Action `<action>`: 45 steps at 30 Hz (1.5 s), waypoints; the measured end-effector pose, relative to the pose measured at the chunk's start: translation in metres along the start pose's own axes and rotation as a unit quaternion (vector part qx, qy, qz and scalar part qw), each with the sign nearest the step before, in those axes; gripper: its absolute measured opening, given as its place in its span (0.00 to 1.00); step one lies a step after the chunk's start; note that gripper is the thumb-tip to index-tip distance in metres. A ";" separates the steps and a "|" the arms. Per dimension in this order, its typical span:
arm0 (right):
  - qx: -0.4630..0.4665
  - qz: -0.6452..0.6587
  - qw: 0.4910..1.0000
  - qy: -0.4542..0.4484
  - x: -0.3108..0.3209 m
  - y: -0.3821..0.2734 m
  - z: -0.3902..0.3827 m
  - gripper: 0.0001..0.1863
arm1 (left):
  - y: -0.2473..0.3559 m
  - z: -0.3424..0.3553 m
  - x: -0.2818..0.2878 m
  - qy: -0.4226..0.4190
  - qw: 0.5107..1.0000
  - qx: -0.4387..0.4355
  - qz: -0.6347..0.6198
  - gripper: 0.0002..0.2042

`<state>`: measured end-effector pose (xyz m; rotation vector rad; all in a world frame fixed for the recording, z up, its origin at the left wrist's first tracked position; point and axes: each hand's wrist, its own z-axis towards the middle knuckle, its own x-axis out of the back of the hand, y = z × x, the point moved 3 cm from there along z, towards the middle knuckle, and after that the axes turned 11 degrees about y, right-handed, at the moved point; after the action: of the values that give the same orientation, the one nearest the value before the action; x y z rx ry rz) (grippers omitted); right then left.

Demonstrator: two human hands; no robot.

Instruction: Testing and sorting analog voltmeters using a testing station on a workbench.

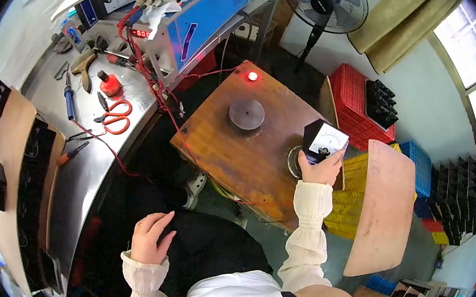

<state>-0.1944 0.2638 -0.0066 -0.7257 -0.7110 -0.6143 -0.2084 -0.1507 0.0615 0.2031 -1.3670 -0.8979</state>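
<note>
My right hand [322,168] is closed round the lower edge of a black analog panel meter [330,139] with a white dial. It holds the meter over the right end of a worn wooden table [212,127], above a round ring-shaped part [294,161] that it partly hides. My left hand [151,237] is over my dark-clothed lap, fingers stretched and slightly apart, holding nothing. On the table sit a round dark metal disc [247,114] and a small lit red lamp [252,76].
At left, a metal bench [84,150] carries red-handled scissors [117,117], a soldering iron [69,102], a hammer [84,68] and a red bottle [109,84]. Red wires [155,84] run to the table. Red crates [350,105], a pale board [383,210] and a fan [325,4] stand beyond.
</note>
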 end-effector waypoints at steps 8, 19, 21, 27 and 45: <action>0.002 -0.025 1.000 0.001 -0.002 0.002 -0.004 0.62 | 0.002 -0.003 -0.002 -0.021 1.000 0.003 0.017 0.23; 0.010 -0.026 1.000 0.000 -0.001 0.002 -0.005 0.62 | -0.004 -0.008 -0.008 -0.045 0.998 -0.013 0.033 0.24; -0.002 -0.031 1.000 -0.006 -0.001 0.002 -0.007 0.62 | -0.005 -0.010 -0.008 -0.048 0.998 -0.009 0.038 0.24; -0.007 -0.011 0.999 -0.036 0.000 0.006 0.000 0.63 | -0.011 -0.012 -0.012 -0.082 0.996 0.011 0.035 0.25; 0.152 0.114 0.978 0.081 -0.034 0.036 0.008 0.50 | -0.047 -0.038 -0.004 0.025 0.999 0.022 0.022 0.23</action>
<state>-0.1922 0.3001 -0.0409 -0.4578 -0.5465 -0.3396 -0.1943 -0.1933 0.0208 0.2276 -1.3397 -0.8220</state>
